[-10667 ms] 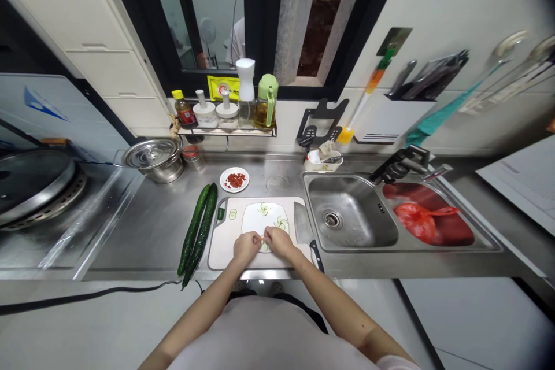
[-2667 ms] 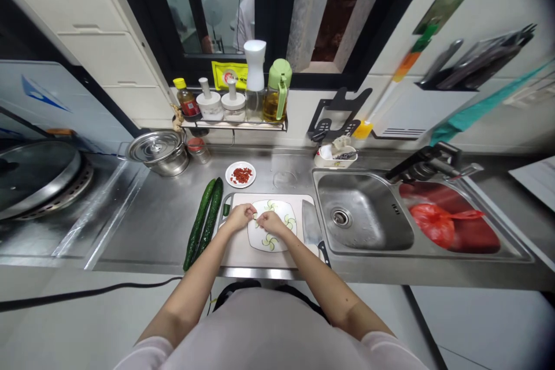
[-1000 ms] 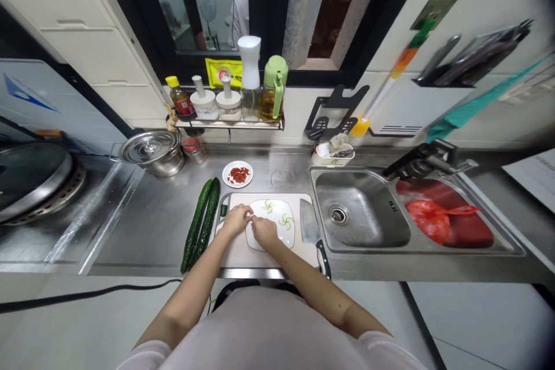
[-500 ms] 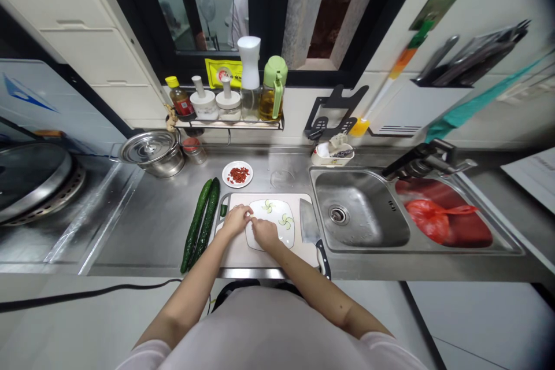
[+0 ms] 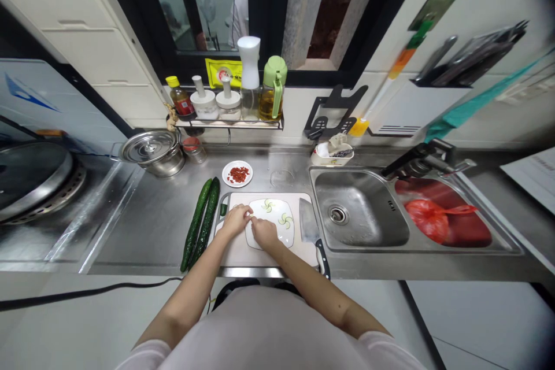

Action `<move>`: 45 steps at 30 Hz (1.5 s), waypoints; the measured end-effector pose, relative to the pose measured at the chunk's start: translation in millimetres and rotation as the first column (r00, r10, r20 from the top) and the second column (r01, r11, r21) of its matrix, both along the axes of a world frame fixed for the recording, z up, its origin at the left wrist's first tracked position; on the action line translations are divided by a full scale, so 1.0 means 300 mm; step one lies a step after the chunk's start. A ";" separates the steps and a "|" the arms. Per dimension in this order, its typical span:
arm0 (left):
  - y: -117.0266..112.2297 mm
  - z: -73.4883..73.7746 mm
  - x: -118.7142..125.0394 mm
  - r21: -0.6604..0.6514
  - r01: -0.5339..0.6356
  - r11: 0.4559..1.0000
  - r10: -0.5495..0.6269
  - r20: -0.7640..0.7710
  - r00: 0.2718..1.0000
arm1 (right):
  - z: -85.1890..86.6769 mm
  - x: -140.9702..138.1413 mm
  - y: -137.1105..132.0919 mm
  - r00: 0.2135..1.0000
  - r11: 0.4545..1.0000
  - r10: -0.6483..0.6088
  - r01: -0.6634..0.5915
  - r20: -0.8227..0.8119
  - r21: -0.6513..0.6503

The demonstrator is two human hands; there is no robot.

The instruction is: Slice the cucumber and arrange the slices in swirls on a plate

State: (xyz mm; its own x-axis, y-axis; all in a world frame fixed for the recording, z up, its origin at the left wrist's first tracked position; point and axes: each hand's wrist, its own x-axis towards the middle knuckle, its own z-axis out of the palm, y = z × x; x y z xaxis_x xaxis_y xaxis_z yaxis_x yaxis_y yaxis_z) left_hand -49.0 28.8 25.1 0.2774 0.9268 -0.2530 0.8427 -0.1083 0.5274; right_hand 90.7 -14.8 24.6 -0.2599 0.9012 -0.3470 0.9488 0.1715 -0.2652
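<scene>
My left hand (image 5: 237, 219) and my right hand (image 5: 264, 233) meet at the left side of a white plate (image 5: 284, 238), fingertips pinched close together. Anything between the fingers is too small to make out. On the plate lie thin green-edged slices, likely cucumber, fanned into a pinwheel (image 5: 267, 206) at the top and another pinwheel (image 5: 285, 220) at the right. Beneath the plate is a pale cutting board (image 5: 299, 256). A dark green chunk (image 5: 223, 209) lies at the board's left edge, beside my left hand. A wide-bladed knife (image 5: 309, 221) rests along the right side.
Two whole cucumbers (image 5: 203, 222) lie left of the board. Behind it stands a small dish of chopped red bits (image 5: 238, 174). A lidded pot (image 5: 154, 153) is at back left, the sink (image 5: 364, 208) at right, and a rack of seasoning bottles (image 5: 229, 123) above.
</scene>
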 end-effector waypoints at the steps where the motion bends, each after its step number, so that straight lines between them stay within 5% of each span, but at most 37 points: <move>1: -0.001 0.002 0.000 0.003 0.001 1.000 -0.001 -0.005 1.000 | 0.003 0.000 0.001 1.000 1.000 -0.003 0.003 -0.002 -0.002; 10: -0.002 -0.006 0.004 0.031 0.018 0.999 -0.017 -0.020 1.000 | 0.019 0.004 0.010 1.000 1.000 -0.006 0.006 -0.029 0.008; 14: 0.000 -0.003 -0.009 0.049 -0.034 0.998 0.030 0.070 0.997 | 0.037 0.032 0.019 0.992 0.995 -0.102 0.102 -0.067 -0.015; 19: -0.011 0.006 -0.070 0.100 -0.258 0.961 0.243 0.148 0.959 | 0.078 0.103 0.033 0.937 0.958 -0.284 0.286 -0.203 -0.020; 23: -0.049 -0.006 -0.139 0.082 -0.521 0.850 0.506 0.147 0.850 | 0.106 0.174 0.028 0.884 0.926 -0.362 0.377 -0.295 -0.004; 26: -0.081 -0.020 -0.171 0.055 -0.604 0.795 0.595 0.124 0.794 | 0.115 0.218 0.009 0.862 0.916 -0.369 0.400 -0.347 0.019; 30: -0.103 -0.023 -0.167 0.022 -0.601 0.799 0.598 0.084 0.797 | 0.114 0.228 -0.023 0.898 0.941 -0.298 0.332 -0.325 0.056; 37: -0.114 -0.004 -0.054 0.020 -0.472 0.882 0.470 0.050 0.881 | 0.099 0.132 -0.029 0.996 0.997 0.073 -0.072 -0.043 0.031; 45: -0.089 0.000 0.034 0.029 -0.395 0.918 0.396 -0.063 0.916 | 0.068 0.089 -0.012 0.988 0.989 0.149 -0.148 0.050 -0.012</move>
